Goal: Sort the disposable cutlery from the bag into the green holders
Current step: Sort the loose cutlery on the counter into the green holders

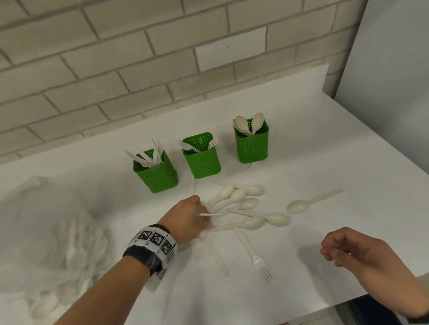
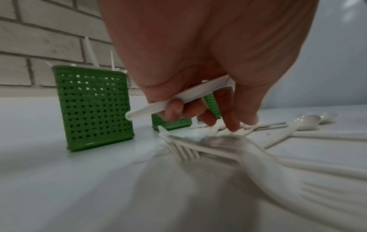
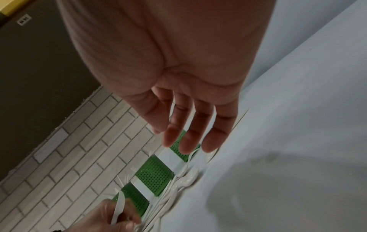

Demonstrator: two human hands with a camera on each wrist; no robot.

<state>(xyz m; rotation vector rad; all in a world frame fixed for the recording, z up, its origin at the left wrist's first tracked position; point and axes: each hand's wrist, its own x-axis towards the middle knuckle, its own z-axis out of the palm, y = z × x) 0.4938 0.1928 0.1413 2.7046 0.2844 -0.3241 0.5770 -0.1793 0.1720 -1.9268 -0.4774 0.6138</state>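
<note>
Three green holders stand in a row: the left one (image 1: 156, 174) has knives, the middle one (image 1: 202, 160) forks, the right one (image 1: 252, 144) spoons. Loose white spoons (image 1: 247, 204) lie fanned out in front of them. My left hand (image 1: 203, 220) is down at the handle ends of this pile, fingers curled round a white knife (image 2: 178, 100), whose blade rises from the fist in the right wrist view (image 3: 119, 207). My right hand (image 1: 339, 251) hovers over the table's front right, fingers relaxed (image 3: 188, 138), holding nothing.
A clear plastic bag (image 1: 43, 237) with more cutlery lies at the left. A lone spoon (image 1: 302, 204), a fork (image 1: 260, 263) and a knife (image 1: 220, 261) lie on the white table (image 1: 360, 157). Another fork (image 1: 254, 166) lies by the spoon holder. A brick wall runs behind.
</note>
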